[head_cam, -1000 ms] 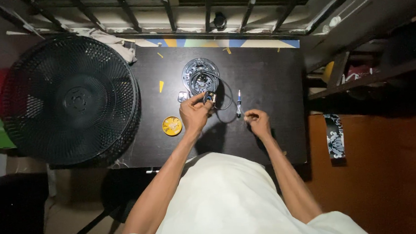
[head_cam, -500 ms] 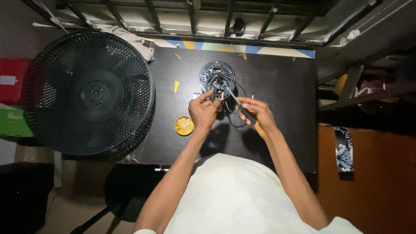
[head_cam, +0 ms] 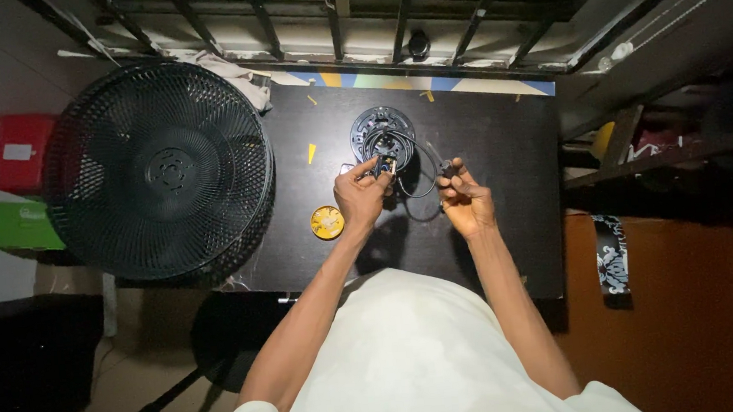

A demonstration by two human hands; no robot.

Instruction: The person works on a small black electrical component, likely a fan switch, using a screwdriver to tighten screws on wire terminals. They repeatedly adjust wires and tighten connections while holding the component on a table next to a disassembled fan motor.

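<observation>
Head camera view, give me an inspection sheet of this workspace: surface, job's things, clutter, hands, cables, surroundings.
Surface: dark table, dimly lit.
Job's things: round black part lying flat; small component at the left hand's fingertips.
Clutter: round yellow tin; yellow scraps.
Hands: left hand pinches the small component; right hand holds the cable end.
Cables: thin black cable loops from the round part to the right hand.
Surroundings: black fan left; red box, green box; window bars.
</observation>
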